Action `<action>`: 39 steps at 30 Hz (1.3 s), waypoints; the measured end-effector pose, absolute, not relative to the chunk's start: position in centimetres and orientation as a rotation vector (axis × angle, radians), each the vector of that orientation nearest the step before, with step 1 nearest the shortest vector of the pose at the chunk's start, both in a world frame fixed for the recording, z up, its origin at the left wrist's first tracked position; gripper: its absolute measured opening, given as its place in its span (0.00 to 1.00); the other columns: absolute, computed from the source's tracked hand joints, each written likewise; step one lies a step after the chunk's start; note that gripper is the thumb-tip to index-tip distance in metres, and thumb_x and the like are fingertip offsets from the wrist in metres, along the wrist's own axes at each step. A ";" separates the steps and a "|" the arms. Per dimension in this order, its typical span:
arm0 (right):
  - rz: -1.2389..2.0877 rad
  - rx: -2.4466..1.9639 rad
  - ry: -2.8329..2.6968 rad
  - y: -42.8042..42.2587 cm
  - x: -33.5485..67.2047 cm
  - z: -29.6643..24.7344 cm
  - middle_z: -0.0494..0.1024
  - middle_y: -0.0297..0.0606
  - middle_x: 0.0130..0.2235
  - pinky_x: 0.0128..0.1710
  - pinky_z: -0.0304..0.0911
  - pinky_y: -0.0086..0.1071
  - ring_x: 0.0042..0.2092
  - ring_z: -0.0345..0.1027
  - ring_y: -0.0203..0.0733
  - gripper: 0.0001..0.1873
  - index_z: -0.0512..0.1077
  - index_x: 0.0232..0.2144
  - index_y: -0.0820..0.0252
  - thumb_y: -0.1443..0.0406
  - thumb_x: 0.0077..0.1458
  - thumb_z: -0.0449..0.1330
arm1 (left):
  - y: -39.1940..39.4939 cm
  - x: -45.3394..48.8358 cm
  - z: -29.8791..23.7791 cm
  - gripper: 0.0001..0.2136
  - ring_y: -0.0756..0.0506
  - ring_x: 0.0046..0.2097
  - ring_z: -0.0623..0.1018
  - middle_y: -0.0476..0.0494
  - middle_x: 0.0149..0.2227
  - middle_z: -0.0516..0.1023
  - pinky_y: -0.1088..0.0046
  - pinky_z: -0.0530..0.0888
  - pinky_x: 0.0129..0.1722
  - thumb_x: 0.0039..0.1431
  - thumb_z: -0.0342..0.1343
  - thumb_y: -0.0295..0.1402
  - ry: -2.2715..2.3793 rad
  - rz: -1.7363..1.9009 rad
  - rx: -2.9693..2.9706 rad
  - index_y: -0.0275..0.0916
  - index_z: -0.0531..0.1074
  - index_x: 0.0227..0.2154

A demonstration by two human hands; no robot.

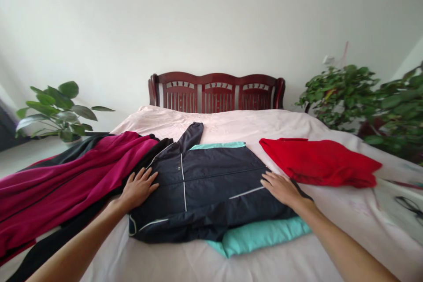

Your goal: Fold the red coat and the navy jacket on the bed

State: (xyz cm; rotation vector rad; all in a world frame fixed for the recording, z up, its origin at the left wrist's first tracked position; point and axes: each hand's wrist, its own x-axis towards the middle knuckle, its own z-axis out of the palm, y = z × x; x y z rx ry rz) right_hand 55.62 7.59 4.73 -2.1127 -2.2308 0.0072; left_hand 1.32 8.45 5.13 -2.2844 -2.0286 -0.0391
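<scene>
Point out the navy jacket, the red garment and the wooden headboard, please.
Navy jacket (211, 189), head view: middle of its body.
Red garment (322, 161), head view: middle of its cloth.
Wooden headboard (218, 91), head view: its middle panel.

The navy jacket partly hides a turquoise garment; to the jacket's right, a blurred object, perhaps glasses, is cut off.

Dark jacket: smooth cloth that is showing a faint sheen
Turquoise garment: smooth cloth, softly shining
Red garment: cloth that is looking matt and soft
Magenta garment: cloth, appearing matt
Bed sheet: matt cloth, wrinkling lightly
Headboard: wood that is looking smooth and glossy
Wall: appearing smooth and matt
</scene>
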 end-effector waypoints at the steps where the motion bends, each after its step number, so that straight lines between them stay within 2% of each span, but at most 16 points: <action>1: 0.065 -2.040 -2.258 6.8 56.0 5.3 0.65 0.44 0.64 0.65 0.47 0.47 0.66 0.54 0.51 0.29 0.67 0.60 0.55 0.51 0.63 0.46 | 7.8 2.1 5.7 0.23 0.33 0.69 0.54 0.40 0.67 0.62 0.48 0.52 0.65 0.67 0.44 0.43 -2.047 -0.084 -2.334 0.42 0.66 0.61; 3: 0.136 -1.897 -2.334 5.1 56.2 6.4 0.67 0.44 0.63 0.63 0.50 0.49 0.66 0.55 0.54 0.33 0.65 0.62 0.50 0.47 0.57 0.54 | 6.0 4.2 6.8 0.23 0.36 0.67 0.60 0.41 0.63 0.68 0.54 0.57 0.65 0.68 0.41 0.44 -1.996 -0.248 -2.586 0.42 0.68 0.59; 5: 0.113 -1.792 -2.426 3.4 55.6 7.2 0.74 0.44 0.56 0.62 0.51 0.49 0.61 0.61 0.55 0.36 0.66 0.60 0.49 0.50 0.50 0.62 | 3.4 6.2 7.4 0.23 0.40 0.64 0.66 0.44 0.62 0.70 0.61 0.61 0.64 0.68 0.40 0.45 -1.816 -0.422 -2.939 0.45 0.66 0.60; 8: 0.009 -1.669 -2.491 1.3 54.4 8.1 0.80 0.35 0.38 0.61 0.52 0.48 0.46 0.71 0.47 0.14 0.77 0.43 0.50 0.61 0.53 0.60 | -0.7 8.3 7.5 0.26 0.40 0.59 0.71 0.46 0.60 0.71 0.64 0.68 0.59 0.60 0.54 0.40 -1.589 -0.448 -3.176 0.50 0.63 0.62; 10: -0.049 -1.604 -2.460 0.1 53.9 8.6 0.78 0.33 0.33 0.59 0.55 0.45 0.41 0.71 0.43 0.10 0.76 0.33 0.51 0.66 0.56 0.54 | -3.1 8.9 7.2 0.26 0.42 0.53 0.75 0.47 0.53 0.75 0.67 0.71 0.53 0.56 0.54 0.29 -1.541 -0.393 -3.175 0.52 0.67 0.58; 12: -0.090 -1.545 -2.421 -1.0 53.8 8.9 0.79 0.34 0.37 0.57 0.59 0.42 0.43 0.70 0.43 0.11 0.75 0.32 0.52 0.67 0.57 0.52 | -4.9 9.0 7.0 0.27 0.45 0.48 0.76 0.49 0.46 0.76 0.70 0.71 0.48 0.51 0.49 0.20 -1.491 -0.352 -3.173 0.52 0.71 0.52; 14: -0.119 -1.515 -2.395 -1.7 53.8 8.9 0.78 0.36 0.46 0.58 0.59 0.42 0.51 0.68 0.44 0.15 0.75 0.41 0.52 0.69 0.54 0.53 | -6.2 8.9 6.9 0.25 0.46 0.45 0.75 0.49 0.41 0.75 0.72 0.69 0.44 0.49 0.47 0.16 -1.384 -0.305 -3.189 0.50 0.73 0.45; 17: -0.143 -1.506 -2.414 -1.9 53.3 8.1 0.68 0.36 0.62 0.65 0.49 0.45 0.64 0.56 0.45 0.38 0.66 0.58 0.52 0.75 0.43 0.51 | -7.5 8.8 6.7 0.19 0.46 0.42 0.72 0.49 0.39 0.74 0.70 0.66 0.41 0.54 0.45 0.16 -1.202 -0.229 -3.188 0.47 0.71 0.39; 20: -0.084 -1.490 -2.497 -1.5 52.1 7.2 0.62 0.34 0.66 0.68 0.43 0.46 0.68 0.49 0.43 0.51 0.56 0.66 0.52 0.77 0.36 0.50 | -8.2 8.6 6.5 0.18 0.45 0.41 0.71 0.49 0.40 0.74 0.68 0.65 0.40 0.53 0.46 0.16 -1.106 -0.187 -3.221 0.46 0.69 0.38; 23: 0.008 -1.421 -2.599 -1.6 50.3 6.9 0.70 0.36 0.59 0.68 0.42 0.47 0.63 0.58 0.44 0.46 0.62 0.62 0.52 0.76 0.36 0.51 | -8.5 8.2 6.1 0.24 0.46 0.43 0.71 0.51 0.40 0.73 0.68 0.64 0.41 0.39 0.48 0.15 -1.156 -0.211 -3.274 0.46 0.67 0.38; 26: 0.030 -1.371 -2.618 -2.6 49.3 7.4 0.77 0.36 0.45 0.65 0.47 0.47 0.51 0.67 0.43 0.30 0.73 0.47 0.53 0.76 0.41 0.50 | -8.6 7.7 6.2 0.25 0.47 0.42 0.71 0.52 0.38 0.73 0.71 0.64 0.41 0.30 0.47 0.16 -1.291 -0.247 -3.315 0.45 0.66 0.36; 30: 0.069 -1.445 -2.613 -5.1 49.4 8.1 0.75 0.36 0.34 0.49 0.61 0.40 0.41 0.69 0.43 0.19 0.72 0.31 0.56 0.77 0.39 0.50 | -8.2 7.4 7.7 0.17 0.48 0.38 0.72 0.53 0.36 0.73 0.75 0.65 0.36 0.38 0.54 0.21 -1.471 -0.144 -3.426 0.44 0.69 0.34; 33: 0.189 -1.531 -2.616 -6.6 50.1 8.3 0.75 0.34 0.32 0.41 0.62 0.35 0.38 0.69 0.42 0.18 0.72 0.29 0.55 0.76 0.37 0.50 | -6.8 7.2 9.1 0.04 0.49 0.34 0.73 0.52 0.33 0.75 0.76 0.66 0.32 0.58 0.52 0.33 -1.718 -0.188 -3.451 0.43 0.71 0.33; 34: 0.241 -1.561 -2.599 -6.8 50.3 8.4 0.76 0.33 0.32 0.40 0.62 0.35 0.37 0.70 0.41 0.17 0.72 0.28 0.55 0.76 0.39 0.49 | -6.0 7.2 9.3 0.10 0.49 0.34 0.74 0.51 0.33 0.75 0.75 0.68 0.33 0.64 0.46 0.36 -1.802 -0.283 -3.377 0.43 0.72 0.33; 36: 0.311 -1.610 -2.514 -6.5 50.4 8.4 0.77 0.32 0.32 0.40 0.63 0.34 0.37 0.71 0.40 0.16 0.73 0.28 0.53 0.74 0.47 0.49 | -4.0 7.0 8.9 0.16 0.47 0.38 0.76 0.48 0.36 0.77 0.72 0.70 0.40 0.69 0.40 0.39 -1.927 -0.492 -3.092 0.42 0.73 0.36; 39: 0.235 -1.583 -2.379 -4.8 50.1 7.5 0.79 0.35 0.45 0.51 0.64 0.37 0.49 0.71 0.42 0.16 0.76 0.42 0.50 0.65 0.60 0.49 | -1.0 6.7 6.6 0.17 0.40 0.56 0.73 0.39 0.53 0.76 0.61 0.66 0.57 0.67 0.45 0.41 -2.004 -0.536 -2.611 0.40 0.72 0.50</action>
